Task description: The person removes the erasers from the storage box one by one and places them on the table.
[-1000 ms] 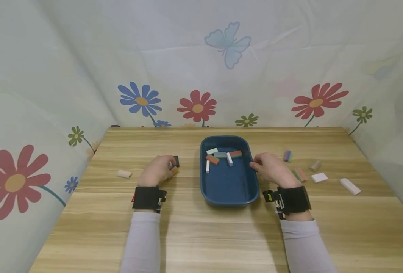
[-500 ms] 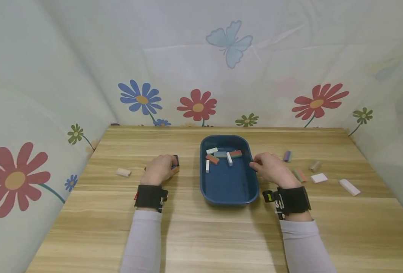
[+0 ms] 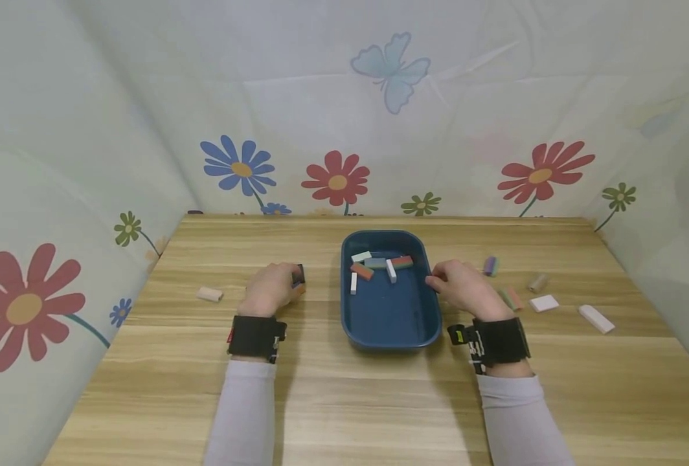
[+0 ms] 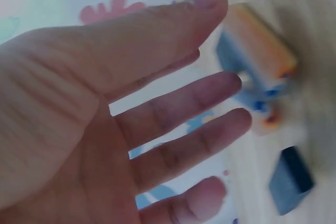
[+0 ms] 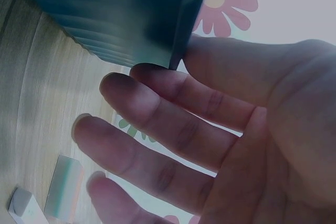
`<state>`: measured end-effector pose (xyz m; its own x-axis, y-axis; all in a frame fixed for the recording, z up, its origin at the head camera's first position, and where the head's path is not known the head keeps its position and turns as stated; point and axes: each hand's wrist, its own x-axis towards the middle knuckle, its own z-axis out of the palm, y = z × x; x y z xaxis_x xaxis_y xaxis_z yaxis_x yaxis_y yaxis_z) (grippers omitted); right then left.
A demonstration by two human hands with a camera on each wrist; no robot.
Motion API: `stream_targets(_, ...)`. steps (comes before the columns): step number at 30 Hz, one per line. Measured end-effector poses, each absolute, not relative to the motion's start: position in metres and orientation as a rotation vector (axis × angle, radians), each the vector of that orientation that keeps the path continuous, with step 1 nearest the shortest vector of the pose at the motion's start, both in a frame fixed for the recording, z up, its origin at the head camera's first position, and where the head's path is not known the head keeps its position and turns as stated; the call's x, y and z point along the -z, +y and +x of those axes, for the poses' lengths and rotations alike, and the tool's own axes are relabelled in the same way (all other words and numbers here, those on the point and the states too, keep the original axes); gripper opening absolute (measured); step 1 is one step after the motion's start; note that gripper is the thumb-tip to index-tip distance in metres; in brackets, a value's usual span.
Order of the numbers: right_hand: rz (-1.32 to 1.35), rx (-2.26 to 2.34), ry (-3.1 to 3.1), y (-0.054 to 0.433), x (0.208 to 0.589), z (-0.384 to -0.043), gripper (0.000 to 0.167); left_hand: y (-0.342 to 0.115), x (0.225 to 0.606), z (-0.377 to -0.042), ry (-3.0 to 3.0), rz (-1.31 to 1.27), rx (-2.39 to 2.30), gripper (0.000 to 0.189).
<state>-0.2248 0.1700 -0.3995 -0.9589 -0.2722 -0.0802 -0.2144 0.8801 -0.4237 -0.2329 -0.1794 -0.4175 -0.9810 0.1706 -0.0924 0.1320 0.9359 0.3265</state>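
My left hand (image 3: 270, 285) is low over the table, left of the blue plastic tub. In the left wrist view its fingers are spread and its thumb tip is beside an orange-and-blue block (image 4: 260, 45) resembling an eraser. A dark grey block (image 4: 290, 179) lies below the fingertips there; in the head view a dark block (image 3: 299, 273) shows just past the hand. On the far side, my right hand (image 3: 467, 288) pinches the right rim of the tub (image 5: 121, 19), thumb at the edge and fingers under the outer wall.
Several white and coloured blocks, including an orange one (image 3: 362, 271) and a white one (image 3: 391, 271), lie inside the tub. More lie right of it, such as a white block (image 3: 596, 319) and a purple one (image 3: 491, 265). A beige piece (image 3: 210, 294) lies far left.
The left hand has shifted very slightly to the right beside the blocks. The right hand stays at the tub's rim, and the tub holds its place.
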Motion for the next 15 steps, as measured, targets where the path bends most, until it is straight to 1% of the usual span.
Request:
stream_targets(4, -0.387, 0.634, 2.914, 0.171, 0.398, -0.224, 0.021, -0.178, 0.405, -0.227, 3.008, 0.199, -0.530, 0.051)
stream_targets(6, -0.394, 0.637, 2.913, 0.171, 0.397, -0.224, 0.021, -0.177, 0.400, -0.224, 3.023, 0.186, -0.559, 0.054)
stream_targets(9, -0.393, 0.639, 2.910, 0.172, 0.396, -0.224, 0.021, -0.176, 0.393, -0.222, 3.038, 0.186, -0.594, 0.054)
stream_targets(15, -0.419, 0.661, 2.906, 0.171, 0.400, -0.224, 0.021, -0.166, 0.383, -0.220, 3.093, 0.269, -0.560, 0.052)
